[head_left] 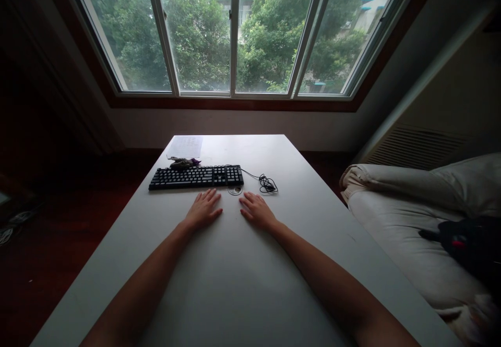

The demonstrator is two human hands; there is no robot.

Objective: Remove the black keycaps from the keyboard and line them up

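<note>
Palm down on the white table (230, 274), my left hand (203, 209) lies with its fingers apart, just in front of a black keyboard (195, 177). My right hand (257, 209) rests flat to the right of it, fingers spread and nothing in them. Between the fingertips and the keyboard's right end is a small round fitting (235, 191) in the tabletop. A black cable (268, 184) runs from the keyboard and lies in a tangled coil beyond my right hand. Behind the keyboard sits a dark crumpled item (183, 163) with a purple part; its kind is unclear.
A sheet of paper (186, 146) lies at the table's far left corner. Past the far edge is a wide window (235, 96) with trees outside. On the right stands a pale sofa (407, 237) with a dark item (469, 242) on it. Cables (15, 224) lie at the far left.
</note>
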